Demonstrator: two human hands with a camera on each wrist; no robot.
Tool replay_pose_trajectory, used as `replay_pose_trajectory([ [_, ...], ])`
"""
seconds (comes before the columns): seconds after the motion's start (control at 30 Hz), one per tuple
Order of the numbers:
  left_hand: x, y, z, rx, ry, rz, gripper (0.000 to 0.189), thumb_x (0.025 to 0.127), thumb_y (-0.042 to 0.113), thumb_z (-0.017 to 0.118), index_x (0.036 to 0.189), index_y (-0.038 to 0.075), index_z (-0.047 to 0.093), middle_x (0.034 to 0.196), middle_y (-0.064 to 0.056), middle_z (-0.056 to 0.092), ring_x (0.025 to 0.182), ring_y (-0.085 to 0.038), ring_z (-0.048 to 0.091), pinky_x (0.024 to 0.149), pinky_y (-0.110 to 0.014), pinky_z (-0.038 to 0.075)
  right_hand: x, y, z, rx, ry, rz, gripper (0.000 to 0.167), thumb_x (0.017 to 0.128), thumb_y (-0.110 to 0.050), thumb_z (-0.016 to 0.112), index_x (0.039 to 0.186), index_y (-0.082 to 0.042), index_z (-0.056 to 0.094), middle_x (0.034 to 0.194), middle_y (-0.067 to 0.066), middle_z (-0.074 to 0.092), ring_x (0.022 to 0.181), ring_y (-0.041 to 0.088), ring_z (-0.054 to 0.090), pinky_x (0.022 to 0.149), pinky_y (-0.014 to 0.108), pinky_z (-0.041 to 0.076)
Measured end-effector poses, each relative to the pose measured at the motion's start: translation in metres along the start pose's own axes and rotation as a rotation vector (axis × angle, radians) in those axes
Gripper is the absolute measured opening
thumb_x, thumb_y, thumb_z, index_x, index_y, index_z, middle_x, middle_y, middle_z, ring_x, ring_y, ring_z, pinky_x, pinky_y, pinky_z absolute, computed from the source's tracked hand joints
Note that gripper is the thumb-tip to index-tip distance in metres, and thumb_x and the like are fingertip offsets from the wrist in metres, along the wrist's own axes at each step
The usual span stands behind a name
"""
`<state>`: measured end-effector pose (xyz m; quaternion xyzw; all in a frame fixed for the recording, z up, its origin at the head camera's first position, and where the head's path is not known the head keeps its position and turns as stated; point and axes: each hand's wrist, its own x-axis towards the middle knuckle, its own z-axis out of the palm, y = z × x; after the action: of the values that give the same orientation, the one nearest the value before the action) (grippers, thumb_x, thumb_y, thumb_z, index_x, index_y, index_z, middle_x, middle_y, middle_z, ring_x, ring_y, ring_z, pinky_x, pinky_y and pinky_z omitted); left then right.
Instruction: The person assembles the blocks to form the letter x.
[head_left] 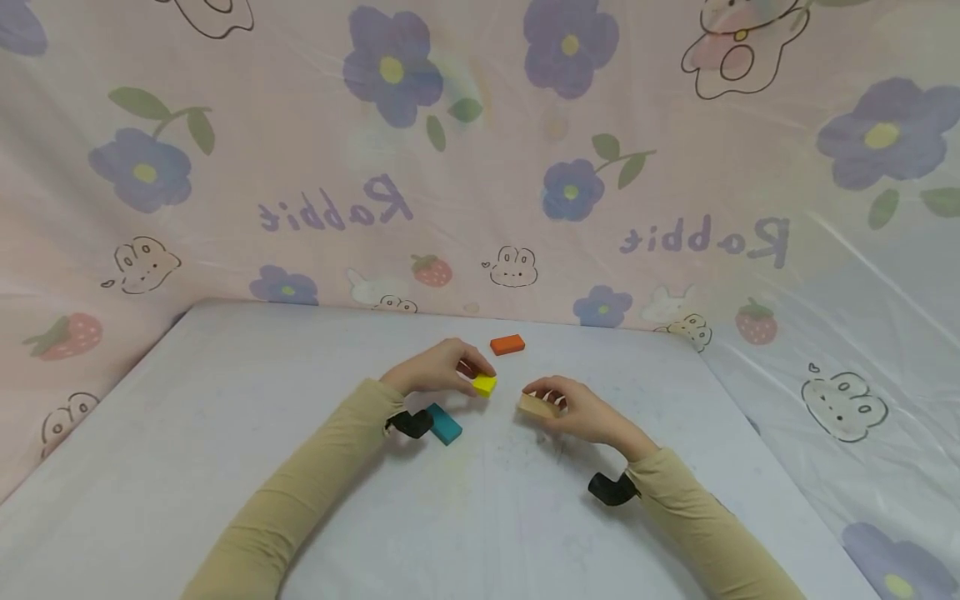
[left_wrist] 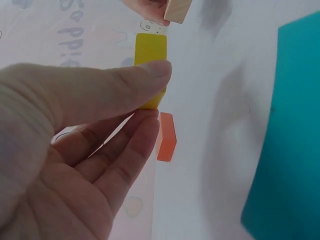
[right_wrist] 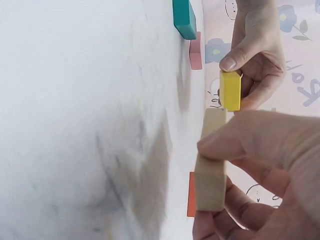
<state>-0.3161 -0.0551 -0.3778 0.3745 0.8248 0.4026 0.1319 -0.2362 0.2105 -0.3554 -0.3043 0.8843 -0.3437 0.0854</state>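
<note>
Between thumb and fingers, my left hand [head_left: 437, 368] pinches a yellow block [head_left: 484, 384], which appears held above the table in the left wrist view. To its right, my right hand [head_left: 588, 414] grips a plain wooden block [head_left: 537, 406] by its sides. The two held blocks face each other with a gap between them in the head view. A teal block [head_left: 445, 424] lies on the table just below my left wrist. Beyond both hands lies an orange block [head_left: 507, 344]. The right wrist view also shows a pink block [right_wrist: 196, 51] near the teal one; I cannot make it out in the head view.
The white tabletop [head_left: 480, 517] spreads under both arms. A pink printed curtain [head_left: 465, 167] with flowers and rabbits hangs behind the table and along its sides. A black wrist mount [head_left: 613, 489] sticks out below the right sleeve, and another [head_left: 411, 423] below the left.
</note>
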Motion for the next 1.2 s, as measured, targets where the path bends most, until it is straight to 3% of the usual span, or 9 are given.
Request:
replay_pose_trajectory([
  [0.1, 0.003, 0.000, 0.004, -0.004, -0.007, -0.015, 0.034, 0.079, 0.001, 0.076, 0.111, 0.011, 0.071, 0.106, 0.005, 0.068, 0.098, -0.012, 0.061, 0.091, -0.028, 0.049, -0.001, -0.001, 0.002, 0.010, -0.008, 0.014, 0.043, 0.082, 0.007, 0.067, 0.124, 0.007, 0.056, 0.117, 0.022, 0.057, 0.101, 0.038, 0.051, 0.087, 0.052, 0.043],
  [0.4, 0.009, -0.001, 0.009, -0.013, -0.020, -0.040, 0.032, 0.079, 0.000, 0.077, 0.108, 0.012, 0.071, 0.102, 0.006, 0.068, 0.095, -0.011, 0.061, 0.088, -0.027, 0.049, 0.005, 0.030, 0.009, -0.012, -0.006, 0.008, 0.047, 0.081, -0.001, 0.072, 0.125, -0.005, 0.058, 0.118, 0.009, 0.058, 0.100, 0.027, 0.052, 0.085, 0.044, 0.044],
  [0.73, 0.013, -0.007, 0.015, -0.065, -0.049, -0.055, 0.030, 0.075, 0.002, 0.080, 0.102, 0.011, 0.072, 0.098, 0.005, 0.068, 0.091, -0.015, 0.061, 0.087, -0.028, 0.050, 0.009, 0.030, 0.020, -0.015, -0.007, 0.037, 0.047, 0.078, 0.003, 0.071, 0.122, -0.006, 0.060, 0.107, 0.006, 0.058, 0.094, 0.023, 0.052, 0.081, 0.038, 0.044],
  [1.2, 0.015, -0.001, 0.018, -0.008, -0.098, -0.098, 0.031, 0.074, 0.001, 0.081, 0.101, 0.014, 0.073, 0.097, 0.007, 0.067, 0.091, -0.018, 0.059, 0.085, -0.026, 0.049, 0.010, 0.027, 0.028, -0.021, -0.004, 0.072, 0.048, 0.078, 0.004, 0.070, 0.124, -0.006, 0.059, 0.106, 0.006, 0.057, 0.093, 0.022, 0.052, 0.078, 0.036, 0.045],
])
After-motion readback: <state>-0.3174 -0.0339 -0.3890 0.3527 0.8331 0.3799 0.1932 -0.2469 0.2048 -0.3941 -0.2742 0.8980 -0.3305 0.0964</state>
